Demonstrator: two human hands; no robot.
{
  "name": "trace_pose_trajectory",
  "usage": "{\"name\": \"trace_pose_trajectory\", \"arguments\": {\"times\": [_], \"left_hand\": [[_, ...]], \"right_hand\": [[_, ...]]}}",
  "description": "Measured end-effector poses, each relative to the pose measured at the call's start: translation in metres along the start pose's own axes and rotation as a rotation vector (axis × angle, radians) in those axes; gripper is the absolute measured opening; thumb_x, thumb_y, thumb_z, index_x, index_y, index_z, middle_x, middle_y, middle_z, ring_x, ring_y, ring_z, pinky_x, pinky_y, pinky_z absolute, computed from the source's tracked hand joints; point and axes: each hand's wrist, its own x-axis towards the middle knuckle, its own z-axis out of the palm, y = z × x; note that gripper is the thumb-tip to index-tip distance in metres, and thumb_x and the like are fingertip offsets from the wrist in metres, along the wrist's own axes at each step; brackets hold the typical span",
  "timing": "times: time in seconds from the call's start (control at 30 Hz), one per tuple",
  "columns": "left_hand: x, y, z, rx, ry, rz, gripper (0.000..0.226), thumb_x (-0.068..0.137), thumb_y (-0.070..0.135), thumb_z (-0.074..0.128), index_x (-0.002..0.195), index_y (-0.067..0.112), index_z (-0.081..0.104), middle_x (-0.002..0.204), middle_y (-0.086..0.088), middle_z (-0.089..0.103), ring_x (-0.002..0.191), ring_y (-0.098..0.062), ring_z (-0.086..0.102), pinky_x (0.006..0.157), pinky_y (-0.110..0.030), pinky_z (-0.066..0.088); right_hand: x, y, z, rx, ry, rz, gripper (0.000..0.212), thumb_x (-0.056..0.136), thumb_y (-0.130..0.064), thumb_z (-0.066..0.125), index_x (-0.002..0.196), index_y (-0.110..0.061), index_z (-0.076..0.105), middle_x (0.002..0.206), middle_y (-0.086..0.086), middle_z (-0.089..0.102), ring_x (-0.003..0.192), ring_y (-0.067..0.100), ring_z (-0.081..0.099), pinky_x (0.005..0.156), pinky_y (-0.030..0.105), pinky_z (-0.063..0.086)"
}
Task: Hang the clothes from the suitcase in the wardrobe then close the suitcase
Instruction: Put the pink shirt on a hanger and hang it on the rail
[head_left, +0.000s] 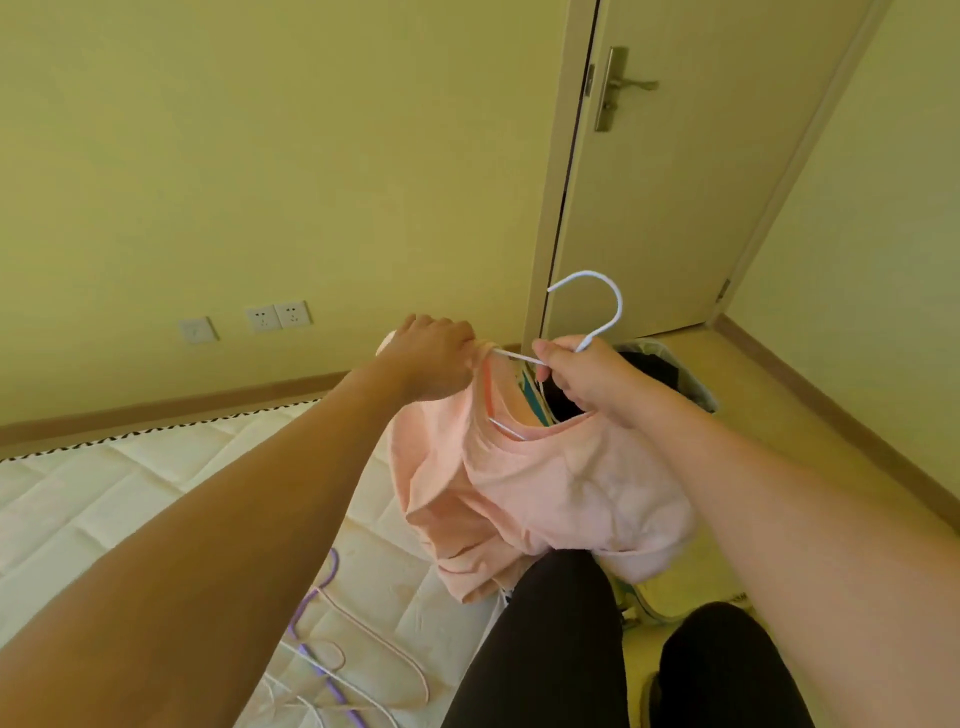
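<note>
- Mattress (130, 493): pale, quilted, bare; takes up the ground left of the pink top and probably serves as the work surface for dressing hangers.
- Door (675, 182): closed, with a lever handle, on the wall beyond the pink top. No wardrobe is in view.
- Pink top (519, 483): the task's garment, held up in the air over the mattress edge, its body hanging slack so that the neckline stays open.
- Suitcase (670, 374): just behind the pink top on the floor, mostly hidden; apparently open, with dark contents.
- Left hand (431, 358): fist clamped on the shoulder fabric at the top's upper left, seemingly drawing it over the hanger's arm.
- Right hand (582, 374): fingers curled tight round the hanger's neck, at the top's collar, steadying it.
- White hanger (597, 306): hook standing clear above the collar, arms partly inside the neckline.
- Spare hangers (332, 649): purple and pink, lying on the mattress below and left of the top, likely for the next garments.
</note>
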Motion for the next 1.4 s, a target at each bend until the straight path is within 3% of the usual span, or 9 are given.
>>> {"name": "trace_pose_trajectory", "arguments": {"times": [0.07,0.17,0.37,0.6,0.77,1.03,1.2,1.3,1.4], "left_hand": [[0.011,0.011,-0.008,0.015,0.141,0.035,0.039,0.095,0.040,0.029,0.089,0.013,0.057,0.093,-0.010,0.063,0.092,-0.033,0.051,0.082,-0.038,0.034],[0.028,0.034,-0.032,-0.186,0.275,0.089,0.035,0.083,0.037,0.025,0.066,0.014,0.046,0.065,-0.002,0.050,0.076,-0.032,0.044,0.077,-0.037,0.030],[0.076,0.109,-0.096,-0.532,0.383,0.272,0.021,0.074,0.022,0.027,0.054,0.017,0.031,0.053,0.002,0.033,0.060,-0.023,0.030,0.068,-0.035,0.021],[0.108,0.213,-0.132,-0.703,0.322,0.485,0.022,0.073,0.023,0.033,0.053,0.016,0.027,0.054,-0.002,0.030,0.062,-0.025,0.028,0.057,-0.036,0.021],[0.103,0.296,-0.147,-0.806,0.136,0.687,0.021,0.073,0.023,0.033,0.054,0.019,0.025,0.055,0.005,0.026,0.059,-0.020,0.023,0.057,-0.036,0.021],[0.046,0.438,-0.158,-0.794,-0.001,0.984,0.023,0.073,0.027,0.033,0.053,0.015,0.032,0.059,-0.002,0.034,0.065,-0.025,0.029,0.061,-0.037,0.027],[-0.013,0.524,-0.154,-0.670,-0.080,1.071,0.031,0.077,0.034,0.030,0.062,0.012,0.046,0.072,-0.006,0.054,0.074,-0.029,0.050,0.068,-0.039,0.038],[-0.035,0.576,-0.143,-0.543,-0.069,1.041,0.042,0.077,0.039,0.025,0.080,0.011,0.057,0.093,-0.012,0.064,0.092,-0.033,0.058,0.084,-0.041,0.045],[-0.047,0.624,-0.129,-0.431,-0.067,0.910,0.041,0.092,0.034,0.029,0.109,0.007,0.056,0.127,-0.022,0.057,0.117,-0.038,0.053,0.100,-0.042,0.041]], "right_hand": [[-0.003,-0.012,-0.016,0.057,0.010,0.013,0.038,0.102,-0.037,0.045,0.077,-0.012,0.057,0.052,-0.004,0.031,0.036,0.005,0.023,0.036,0.018,0.019],[-0.014,-0.035,-0.046,0.124,0.008,0.034,0.036,0.103,-0.036,0.044,0.081,-0.011,0.057,0.054,-0.004,0.029,0.041,0.007,0.019,0.039,0.019,0.015],[-0.050,-0.082,-0.135,0.176,0.050,0.119,0.031,0.103,-0.036,0.042,0.087,-0.014,0.055,0.050,-0.009,0.024,0.038,0.004,0.016,0.038,0.018,0.011],[-0.123,-0.098,-0.215,0.251,0.241,0.185,0.027,0.104,-0.025,0.040,0.078,-0.024,0.039,0.049,-0.009,0.021,0.036,0.003,0.014,0.033,0.016,0.010],[-0.199,-0.100,-0.257,0.282,0.396,0.226,0.024,0.104,-0.024,0.040,0.081,-0.022,0.043,0.050,-0.008,0.020,0.036,0.004,0.015,0.032,0.015,0.012],[-0.349,-0.099,-0.298,0.308,0.634,0.406,0.025,0.105,-0.026,0.040,0.092,-0.013,0.057,0.048,-0.007,0.023,0.034,0.005,0.016,0.032,0.017,0.015],[-0.448,-0.088,-0.317,0.347,0.760,0.485,0.027,0.105,-0.026,0.039,0.090,-0.012,0.056,0.047,-0.007,0.022,0.033,0.004,0.017,0.032,0.015,0.015],[-0.508,-0.079,-0.328,0.352,0.848,0.523,0.027,0.106,-0.027,0.038,0.093,-0.011,0.056,0.048,-0.007,0.022,0.033,0.005,0.017,0.032,0.016,0.015],[-0.561,-0.068,-0.344,0.375,0.919,0.548,0.023,0.105,-0.028,0.039,0.098,-0.014,0.056,0.046,-0.007,0.024,0.033,0.005,0.017,0.034,0.016,0.014]]}}
